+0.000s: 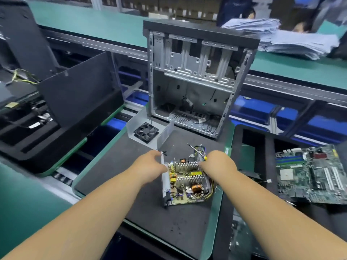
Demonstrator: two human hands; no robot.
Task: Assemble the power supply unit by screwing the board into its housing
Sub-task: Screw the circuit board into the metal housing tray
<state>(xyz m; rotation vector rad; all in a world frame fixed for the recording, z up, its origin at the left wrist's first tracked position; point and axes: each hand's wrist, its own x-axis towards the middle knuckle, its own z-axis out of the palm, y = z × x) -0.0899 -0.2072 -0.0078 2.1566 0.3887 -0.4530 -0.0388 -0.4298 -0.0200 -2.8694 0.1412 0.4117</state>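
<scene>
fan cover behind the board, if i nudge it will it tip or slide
The fan cover looks like thin bent sheet metal, so probably light. It stands on the dark mat with walls upright, so it likely slides rather than tips. Its edges may be sharp.

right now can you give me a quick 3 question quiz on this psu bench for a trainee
1. True or false: the board already sits in its housing, on the black mat.
2. Which hand holds the screwdriver? A) left hand B) right hand C) neither
3. Fill in: the loose cover with the black fan lies between the housing and the upright ______.

Key:
1. True.
2. B. The left hand grips the housing's left wall.
3. Computer case.
</scene>
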